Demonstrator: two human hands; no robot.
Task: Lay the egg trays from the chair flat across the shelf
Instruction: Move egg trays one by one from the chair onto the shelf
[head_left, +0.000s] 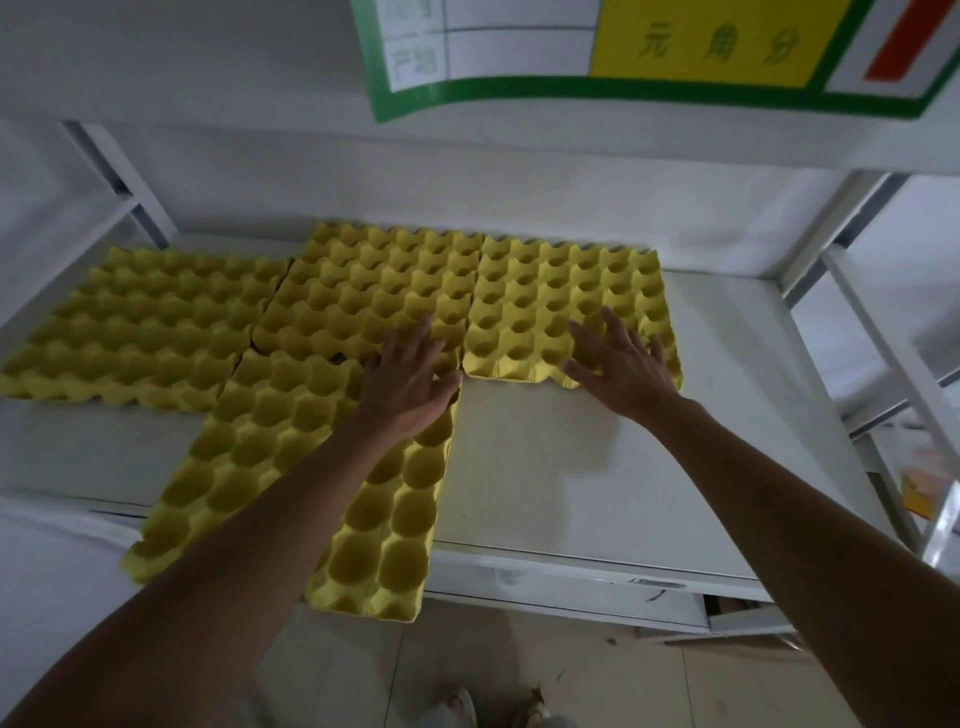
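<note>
Several yellow egg trays lie on the white shelf (571, 467). One tray (135, 327) sits at the back left, a middle tray (363, 291) at the back centre, and a right tray (550, 301) beside it. A front tray (270, 457) lies in front of the middle one and hangs over the shelf's front edge. My left hand (410, 379) rests flat, fingers spread, where the front and middle trays meet. My right hand (623, 364) lies flat with fingers apart on the right tray's front corner. Neither hand grips anything.
A green-bordered price sign (623, 52) hangs from the upper shelf overhead. White uprights (883, 332) frame the shelf at right, another (119, 176) at back left. Bare shelf surface lies to the front right. The tiled floor and feet (493, 706) show below.
</note>
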